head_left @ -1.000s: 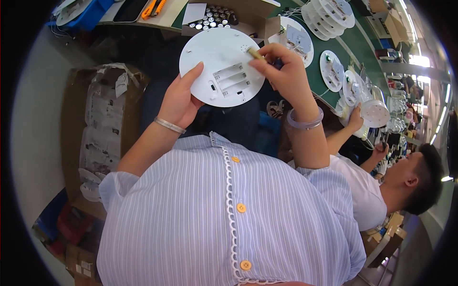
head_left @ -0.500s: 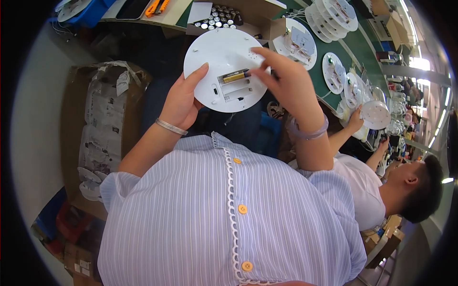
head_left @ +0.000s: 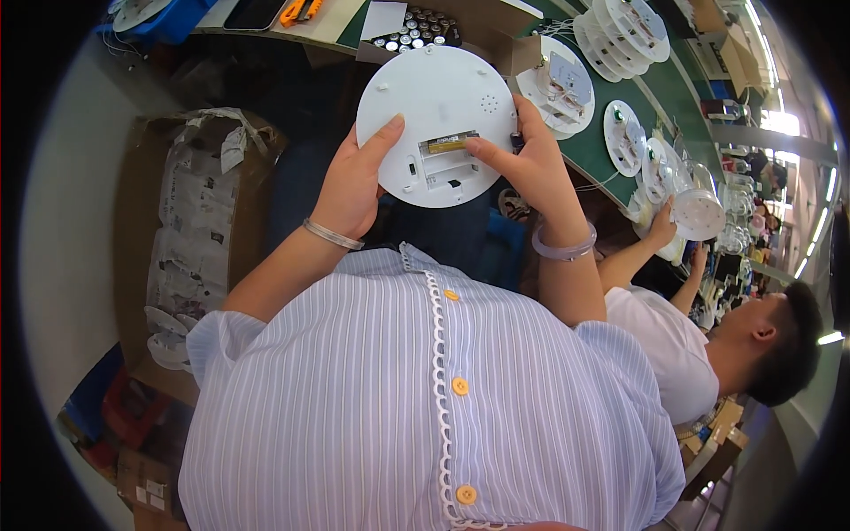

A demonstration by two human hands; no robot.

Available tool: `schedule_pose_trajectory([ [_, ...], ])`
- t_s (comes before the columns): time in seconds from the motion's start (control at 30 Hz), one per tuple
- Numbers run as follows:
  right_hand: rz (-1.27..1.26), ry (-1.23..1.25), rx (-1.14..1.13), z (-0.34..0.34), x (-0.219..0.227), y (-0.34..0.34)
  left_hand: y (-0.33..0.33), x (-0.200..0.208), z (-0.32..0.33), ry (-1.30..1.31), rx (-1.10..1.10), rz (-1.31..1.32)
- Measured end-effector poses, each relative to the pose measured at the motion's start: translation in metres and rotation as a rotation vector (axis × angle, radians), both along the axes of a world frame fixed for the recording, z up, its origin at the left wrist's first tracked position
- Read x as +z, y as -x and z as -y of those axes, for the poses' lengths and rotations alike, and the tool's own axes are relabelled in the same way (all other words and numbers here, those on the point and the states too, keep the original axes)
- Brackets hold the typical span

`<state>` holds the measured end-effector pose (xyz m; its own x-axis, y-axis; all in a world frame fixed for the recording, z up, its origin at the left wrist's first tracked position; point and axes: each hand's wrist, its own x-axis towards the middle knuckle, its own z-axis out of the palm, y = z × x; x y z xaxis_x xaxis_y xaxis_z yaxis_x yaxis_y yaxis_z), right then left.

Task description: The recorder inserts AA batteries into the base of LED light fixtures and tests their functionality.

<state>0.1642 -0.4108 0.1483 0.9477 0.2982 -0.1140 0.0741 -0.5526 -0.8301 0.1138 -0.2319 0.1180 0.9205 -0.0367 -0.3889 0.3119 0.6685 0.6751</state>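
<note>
I hold a round white plastic disc (head_left: 438, 102) above my lap, its back side up. My left hand (head_left: 359, 177) grips its left rim, thumb on top. My right hand (head_left: 531, 168) holds the right rim, and its thumb presses a gold-coloured battery (head_left: 447, 142) lying in the open battery slot at the disc's middle. A small speaker grille of dots sits near the disc's upper right.
A cardboard box (head_left: 190, 239) lined with newspaper stands at my left. A tray of batteries (head_left: 416, 26) lies on the green bench (head_left: 699, 97) ahead, with several more white discs. A co-worker in a white shirt (head_left: 664, 354) sits at my right, holding a disc (head_left: 699, 212).
My right hand brought a battery from the disc's upper right edge down into the slot and now presses it in place. The disc has tilted and shifted slightly.
</note>
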Motion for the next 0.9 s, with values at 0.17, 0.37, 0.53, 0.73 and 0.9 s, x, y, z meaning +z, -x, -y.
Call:
schedule_pose_trajectory([
  [0.17, -0.156, -0.07, -0.029, -0.001, 0.01, -0.002, 0.001, -0.003, -0.002, -0.018, -0.002, 0.07],
  [0.37, -0.113, -0.04, -0.038, -0.001, 0.004, -0.002, 0.004, -0.004, 0.001, -0.069, 0.017, 0.106],
  [0.53, -0.05, -0.057, -0.008, -0.004, 0.009, -0.001, 0.009, -0.005, -0.001, -0.126, -0.033, 0.173],
  [0.73, -0.062, -0.017, 0.016, -0.005, 0.009, -0.002, 0.014, -0.011, 0.0, -0.182, -0.028, 0.244],
  [0.9, 0.115, 0.067, 0.028, -0.009, -0.002, -0.003, 0.007, -0.01, -0.006, -0.235, -0.056, 0.327],
])
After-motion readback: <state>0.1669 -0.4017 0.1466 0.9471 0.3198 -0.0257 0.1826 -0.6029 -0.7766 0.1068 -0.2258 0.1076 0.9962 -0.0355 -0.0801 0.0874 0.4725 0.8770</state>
